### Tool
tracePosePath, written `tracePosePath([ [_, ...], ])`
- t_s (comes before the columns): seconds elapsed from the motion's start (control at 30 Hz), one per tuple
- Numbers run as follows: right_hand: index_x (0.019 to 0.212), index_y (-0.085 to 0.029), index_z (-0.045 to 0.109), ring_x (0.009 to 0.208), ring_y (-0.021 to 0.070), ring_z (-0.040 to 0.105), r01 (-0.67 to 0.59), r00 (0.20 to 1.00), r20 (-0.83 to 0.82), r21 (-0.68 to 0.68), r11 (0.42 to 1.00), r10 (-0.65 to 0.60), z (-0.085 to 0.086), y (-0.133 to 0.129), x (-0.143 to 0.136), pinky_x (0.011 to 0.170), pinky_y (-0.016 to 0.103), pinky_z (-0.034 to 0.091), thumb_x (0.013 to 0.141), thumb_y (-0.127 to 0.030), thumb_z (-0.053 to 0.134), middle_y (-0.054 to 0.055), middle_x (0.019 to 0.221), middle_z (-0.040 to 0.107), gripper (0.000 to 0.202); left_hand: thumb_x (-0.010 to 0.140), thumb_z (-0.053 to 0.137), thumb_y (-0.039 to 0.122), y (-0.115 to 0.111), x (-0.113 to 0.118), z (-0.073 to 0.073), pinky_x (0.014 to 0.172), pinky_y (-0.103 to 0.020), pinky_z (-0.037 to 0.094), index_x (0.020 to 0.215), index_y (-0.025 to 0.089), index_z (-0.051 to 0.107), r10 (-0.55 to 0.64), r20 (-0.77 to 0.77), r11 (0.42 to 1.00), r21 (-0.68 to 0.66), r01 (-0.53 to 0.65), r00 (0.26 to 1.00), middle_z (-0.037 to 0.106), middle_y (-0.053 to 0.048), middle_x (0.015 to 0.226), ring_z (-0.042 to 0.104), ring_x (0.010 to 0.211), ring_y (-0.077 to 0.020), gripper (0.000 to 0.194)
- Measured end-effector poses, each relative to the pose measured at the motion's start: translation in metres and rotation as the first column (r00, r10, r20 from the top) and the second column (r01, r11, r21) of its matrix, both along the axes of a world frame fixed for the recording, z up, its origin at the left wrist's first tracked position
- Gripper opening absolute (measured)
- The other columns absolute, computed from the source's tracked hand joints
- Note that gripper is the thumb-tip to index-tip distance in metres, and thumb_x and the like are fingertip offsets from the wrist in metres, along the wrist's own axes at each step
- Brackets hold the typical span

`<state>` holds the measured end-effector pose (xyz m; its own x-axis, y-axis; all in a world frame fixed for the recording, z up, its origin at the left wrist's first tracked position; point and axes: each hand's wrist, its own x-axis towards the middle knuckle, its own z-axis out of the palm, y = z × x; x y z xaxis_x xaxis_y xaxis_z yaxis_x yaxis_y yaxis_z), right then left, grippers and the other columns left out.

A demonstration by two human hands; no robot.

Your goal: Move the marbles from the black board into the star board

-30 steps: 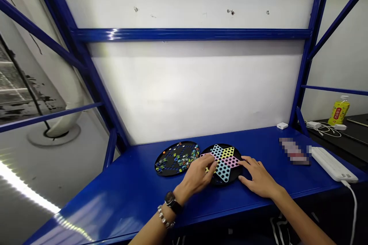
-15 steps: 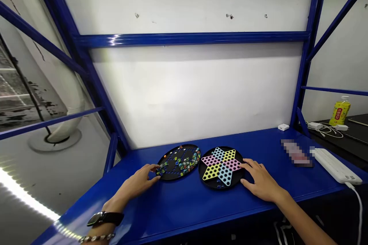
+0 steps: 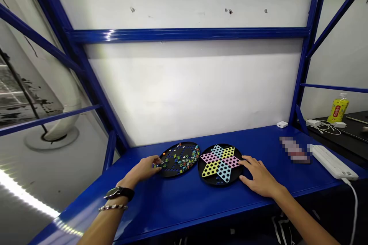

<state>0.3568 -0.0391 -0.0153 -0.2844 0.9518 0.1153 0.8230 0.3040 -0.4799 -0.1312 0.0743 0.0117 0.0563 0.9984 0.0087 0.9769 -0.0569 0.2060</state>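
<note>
My left hand [image 3: 148, 168] is at the left rim of a round black tray [image 3: 172, 171] scattered with glass marbles [image 3: 188, 162]. Its fingers are curled towards the thumb, closed on a marble [image 3: 157, 165] that they partly cover. Most of the other marbles lie along the tray's right side. Beside it is a Chinese checkers board [image 3: 220, 163], a black disc with a star of pink, yellow and blue points full of holes. A few dark marbles show at its front rim. My right hand [image 3: 257, 176] rests against the board's right edge, fingers spread, holding nothing.
Both discs lie on a blue metal shelf [image 3: 178, 203] with blue posts and a white back wall. To the right are a pixelated flat item [image 3: 294, 150], a white power bank [image 3: 333, 162] with a cable, and a small white adapter [image 3: 282, 124]. Beyond stands a yellow bottle [image 3: 338, 108].
The fingers of my left hand have curled in at the tray's left edge, and marbles there have shifted slightly. My right hand stays at the board. The whole view has moved a little.
</note>
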Motion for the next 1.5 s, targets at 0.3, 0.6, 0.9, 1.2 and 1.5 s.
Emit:
tracePosePath([
  [0.3, 0.144, -0.031, 0.053, 0.143, 0.0315, 0.041, -0.001, 1.000, 0.012, 0.009, 1.000, 0.001, -0.001, 0.001, 0.000, 0.120, 0.054, 0.030, 0.096, -0.053, 0.049, 0.006, 0.157, 0.042, 0.053, 0.076, 0.062, 0.038, 0.009, 0.002, -0.008, 0.091, -0.031, 0.055, 0.092, 0.022, 0.074, 0.014, 0.045, 0.999, 0.041, -0.016, 0.999, 0.080, -0.006, 0.103, 0.072, 0.103, -0.0271, 0.027],
  [0.6, 0.144, -0.030, 0.053, 0.145, 0.0304, 0.039, 0.000, 1.000, 0.016, 0.012, 1.000, 0.000, -0.001, 0.000, 0.000, 0.121, 0.053, 0.029, 0.096, -0.054, 0.047, 0.006, 0.158, 0.042, 0.054, 0.077, 0.057, 0.032, 0.005, 0.015, -0.006, 0.090, -0.035, 0.054, 0.101, 0.027, 0.077, -0.045, -0.009, 0.999, 0.025, 0.045, 0.999, 0.078, -0.005, 0.112, 0.071, 0.104, -0.0285, 0.032],
  [0.9, 0.144, -0.030, 0.053, 0.144, 0.0311, 0.040, 0.002, 1.000, 0.010, 0.004, 1.000, -0.002, 0.000, 0.000, 0.000, 0.121, 0.053, 0.029, 0.096, -0.054, 0.048, 0.006, 0.158, 0.041, 0.054, 0.083, 0.054, 0.043, -0.004, 0.012, -0.001, 0.083, -0.033, 0.054, 0.114, 0.022, 0.072, -0.072, 0.006, 0.997, 0.043, 0.071, 0.997, 0.074, -0.006, 0.115, 0.070, 0.095, -0.0264, 0.042],
  [1.2, 0.145, -0.030, 0.052, 0.145, 0.0305, 0.039, -0.002, 1.000, 0.015, 0.006, 1.000, 0.001, -0.001, 0.001, 0.001, 0.121, 0.053, 0.028, 0.096, -0.054, 0.047, 0.006, 0.159, 0.041, 0.055, 0.085, 0.052, 0.042, -0.001, 0.005, -0.006, 0.085, -0.033, 0.053, 0.120, 0.024, 0.068, -0.017, -0.044, 0.999, 0.041, 0.019, 0.999, 0.074, -0.007, 0.116, 0.069, 0.104, -0.0261, 0.042],
  [1.5, 0.143, -0.031, 0.053, 0.144, 0.0311, 0.039, 0.000, 1.000, 0.014, 0.003, 1.000, 0.000, -0.001, 0.001, 0.001, 0.120, 0.054, 0.029, 0.096, -0.053, 0.048, 0.006, 0.159, 0.041, 0.053, 0.091, 0.047, 0.039, -0.015, 0.015, 0.000, 0.082, -0.032, 0.048, 0.119, 0.025, 0.069, -0.052, -0.086, 0.998, 0.028, 0.054, 0.995, 0.075, -0.005, 0.111, 0.069, 0.099, -0.0259, 0.039],
])
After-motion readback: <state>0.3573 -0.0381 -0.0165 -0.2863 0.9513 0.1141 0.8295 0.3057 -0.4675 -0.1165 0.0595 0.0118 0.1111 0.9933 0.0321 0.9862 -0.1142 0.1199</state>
